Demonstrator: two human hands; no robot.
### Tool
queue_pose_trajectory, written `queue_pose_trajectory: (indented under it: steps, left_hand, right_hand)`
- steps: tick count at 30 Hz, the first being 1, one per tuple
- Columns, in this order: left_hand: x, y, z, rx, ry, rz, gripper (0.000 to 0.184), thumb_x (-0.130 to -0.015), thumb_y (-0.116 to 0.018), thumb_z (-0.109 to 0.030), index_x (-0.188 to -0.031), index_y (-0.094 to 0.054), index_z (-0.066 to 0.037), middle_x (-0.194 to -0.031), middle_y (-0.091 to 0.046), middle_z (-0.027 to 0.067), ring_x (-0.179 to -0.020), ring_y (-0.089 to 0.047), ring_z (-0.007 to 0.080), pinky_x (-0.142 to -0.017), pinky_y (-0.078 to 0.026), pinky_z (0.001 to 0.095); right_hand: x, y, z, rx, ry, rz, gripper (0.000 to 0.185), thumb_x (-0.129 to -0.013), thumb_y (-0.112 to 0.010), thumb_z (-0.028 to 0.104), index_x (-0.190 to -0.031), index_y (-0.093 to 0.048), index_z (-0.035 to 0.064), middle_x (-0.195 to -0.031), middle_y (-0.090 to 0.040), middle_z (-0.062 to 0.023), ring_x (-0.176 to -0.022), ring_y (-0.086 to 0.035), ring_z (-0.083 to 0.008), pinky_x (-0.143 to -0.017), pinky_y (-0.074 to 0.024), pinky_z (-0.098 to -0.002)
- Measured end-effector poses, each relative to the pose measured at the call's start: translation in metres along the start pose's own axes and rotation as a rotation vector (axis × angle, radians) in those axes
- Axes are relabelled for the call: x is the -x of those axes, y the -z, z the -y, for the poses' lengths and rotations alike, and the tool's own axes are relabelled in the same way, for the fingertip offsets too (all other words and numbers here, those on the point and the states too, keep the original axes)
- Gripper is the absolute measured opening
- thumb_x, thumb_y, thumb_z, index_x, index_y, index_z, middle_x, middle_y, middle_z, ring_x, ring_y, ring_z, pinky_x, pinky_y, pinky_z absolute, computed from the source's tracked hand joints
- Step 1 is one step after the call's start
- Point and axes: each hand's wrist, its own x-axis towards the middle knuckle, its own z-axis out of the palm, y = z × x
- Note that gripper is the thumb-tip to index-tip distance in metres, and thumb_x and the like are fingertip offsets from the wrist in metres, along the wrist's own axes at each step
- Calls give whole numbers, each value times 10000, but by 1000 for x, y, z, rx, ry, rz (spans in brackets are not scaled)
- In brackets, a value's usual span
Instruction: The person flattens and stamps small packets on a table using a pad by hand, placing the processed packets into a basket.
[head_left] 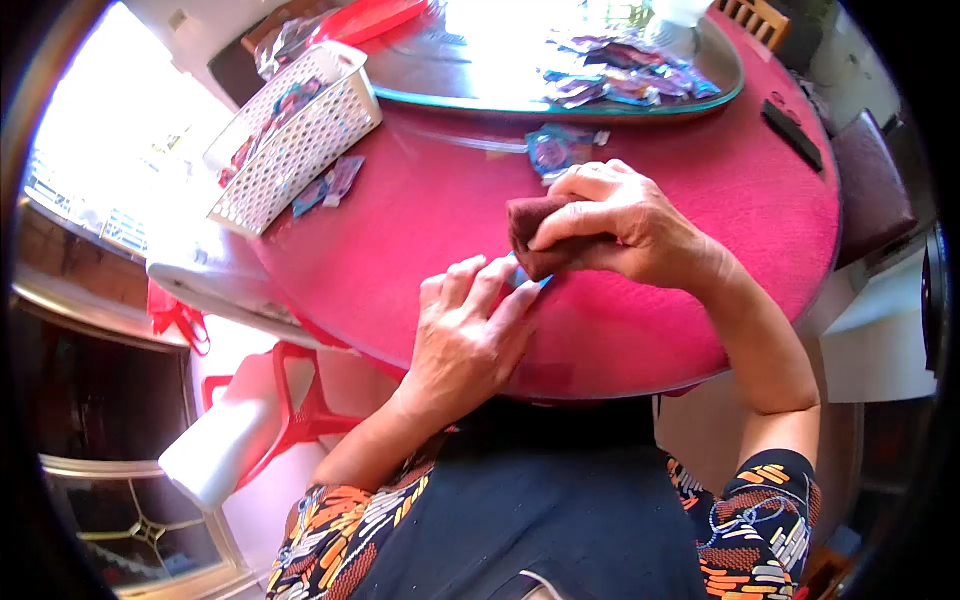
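My right hand (625, 225) is wrapped around a folded brown cloth (535, 215), just above the near part of the round red table. Below the cloth's lower end, a bit of a small blue packet (532, 277) shows, mostly hidden. My left hand (465, 335) lies on the table with its fingers stretched and apart, fingertips at the blue piece. Whether those fingers pin it down I cannot tell. Beyond the cloth lies another blue and purple packet (558, 150), close to the knuckles of my right hand.
A white perforated basket (310, 140) with packets stands at left, two small packets (330, 187) beside it. On the glass turntable (480, 95) sit a heap of packets (625, 68) and a red tray (375, 15). A black strip-like object (792, 135) lies right; a red stool (300, 410) stands lower left.
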Motion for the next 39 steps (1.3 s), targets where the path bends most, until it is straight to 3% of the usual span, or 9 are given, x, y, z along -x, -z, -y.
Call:
queue_pose_trajectory:
  steps: [4, 8, 13, 18, 19, 24, 33, 37, 39]
  left_hand:
    - [2, -1, 3, -6, 1, 18, 430, -866, -806, -181, -1278, -727, -86, -1387, -644, 135, -1240, -589, 364, -996, -460, 506]
    - [1, -1, 2, 5, 6, 25, 437, -869, -815, -192, -1285, -730, -88, -1380, -652, 135, -1245, -590, 358, -1003, -457, 506]
    - [2, -3, 4, 5, -3, 5, 452, -859, -821, -208, -1285, -732, -87, -1362, -651, 132, -1218, -599, 359, -988, -459, 510]
    - [2, -4, 5, -7, -1, 7, 448, -860, -818, -216, -1281, -726, -95, -1363, -650, 136, -1225, -593, 357, -977, -462, 518]
    - [3, -4, 5, -4, -1, 12, 443, -867, -818, -220, -1283, -726, -99, -1364, -652, 137, -1227, -592, 356, -977, -463, 518]
    - [3, 6, 8, -125, 29, 90, 450, -926, -795, -357, -1315, -736, -138, -1375, -665, 112, -1260, -573, 356, -1009, -430, 527]
    - [1, 38, 113, -385, 303, 123, 486, -978, -735, -470, -1323, -740, -128, -1385, -685, 92, -1293, -587, 313, -1039, -437, 496]
    - [-10, 52, 152, -526, 463, 254, 557, -997, -678, -540, -1381, -701, -138, -1370, -678, 75, -1282, -579, 311, -1008, -441, 549]
    - [-17, 45, 152, -639, 371, 77, 549, -980, -727, -474, -1407, -684, -132, -1368, -676, 91, -1283, -578, 312, -1021, -446, 536]
  right_hand:
    - [3, -9, -10, 185, -94, 41, 147, -854, -824, 264, -998, -805, 242, -922, -683, -12, -992, -681, -238, -885, -458, -421]
    - [10, -6, -24, 587, -138, -87, 196, -870, -714, 99, -1006, -798, 211, -913, -684, -61, -929, -659, -267, -877, -460, -444]
    - [-1, -12, -1, 173, 47, -27, 210, -866, -769, 176, -1059, -805, 249, -980, -690, -24, -960, -655, -259, -894, -462, -421]
    - [5, -4, -15, 329, -133, 13, 203, -800, -801, 123, -990, -782, 191, -899, -665, -50, -960, -649, -263, -870, -445, -413]
    - [5, 7, -11, 386, -179, 34, 127, -879, -744, 133, -973, -793, 202, -931, -724, -22, -951, -686, -256, -871, -463, -428]
    - [14, 35, -14, 444, -479, 108, 160, -819, -793, 70, -967, -776, 129, -908, -765, -72, -901, -704, -284, -859, -506, -438]
    - [16, 38, -11, 368, -497, 129, 257, -769, -825, 134, -1015, -760, 99, -972, -749, -113, -945, -726, -317, -881, -550, -463]
    - [12, 39, -12, 373, -557, 200, 248, -793, -828, 167, -1028, -761, 121, -1025, -746, -114, -990, -737, -326, -885, -558, -466]
    - [12, 41, -13, 343, -563, 207, 258, -799, -829, 169, -1042, -759, 121, -1040, -752, -119, -1012, -736, -326, -890, -561, -463]
